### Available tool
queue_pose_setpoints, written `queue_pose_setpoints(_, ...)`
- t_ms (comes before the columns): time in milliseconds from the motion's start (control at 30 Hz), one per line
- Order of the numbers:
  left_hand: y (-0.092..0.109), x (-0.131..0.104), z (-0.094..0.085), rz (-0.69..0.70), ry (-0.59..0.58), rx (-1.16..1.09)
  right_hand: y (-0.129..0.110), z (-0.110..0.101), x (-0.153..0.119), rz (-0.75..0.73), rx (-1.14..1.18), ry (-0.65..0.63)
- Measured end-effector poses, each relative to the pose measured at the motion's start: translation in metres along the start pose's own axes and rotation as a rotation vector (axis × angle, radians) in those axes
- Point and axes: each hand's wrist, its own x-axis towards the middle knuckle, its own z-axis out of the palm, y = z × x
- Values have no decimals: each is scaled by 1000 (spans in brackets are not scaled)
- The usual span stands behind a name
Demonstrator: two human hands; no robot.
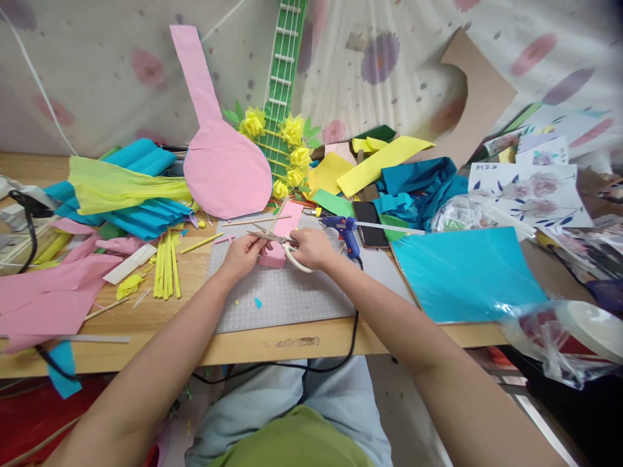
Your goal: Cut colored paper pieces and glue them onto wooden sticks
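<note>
My right hand (313, 248) grips a pair of scissors (298, 260) with white handles. Its blades point left and stand apart, close to the fingers of my left hand (242, 258). Those fingers are pinched together on something small that I cannot make out. Beneath both hands lies a grey gridded cutting mat (292, 298). A folded pink paper piece (273, 257) sits on it under the scissors, and a flat pink strip (288, 219) lies just behind. Right of my right hand is a blue glue gun (344, 228) with a long glue stick in its back.
A pink lute-shaped cutout (228, 170) and a green fretted neck (282, 71) with yellow paper flowers (293, 130) lean at the back. Yellow sticks (167, 266) and pink paper (58, 292) lie left. A phone (370, 224) and blue sheet (467, 272) lie right; a black cord (354, 334) crosses the table edge.
</note>
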Motion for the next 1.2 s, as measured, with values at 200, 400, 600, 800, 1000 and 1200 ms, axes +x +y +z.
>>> queue_pose_setpoints(200, -1, 1, 0, -23, 39, 1, -4, -1, 2, 39, -19, -4)
queue_pose_setpoints(400, 0, 1, 1, -33, 47, -33, -3, 2, 3, -9, 18, 11)
queue_pose_setpoints(600, 12, 1, -3, -76, -161, -286, 9, 4, 5, -152, 82, 36)
queue_pose_setpoints(800, 17, 0, -5, -156, -272, -475, 9, 4, 1, -135, 53, 34)
queue_pose_setpoints(1000, 13, 2, -3, -187, -190, -499, 3, 3, 3, -60, -2, -24)
queue_pose_setpoints(1200, 15, 0, -6, -296, -187, -660, 5, 2, 5, -136, 80, -11)
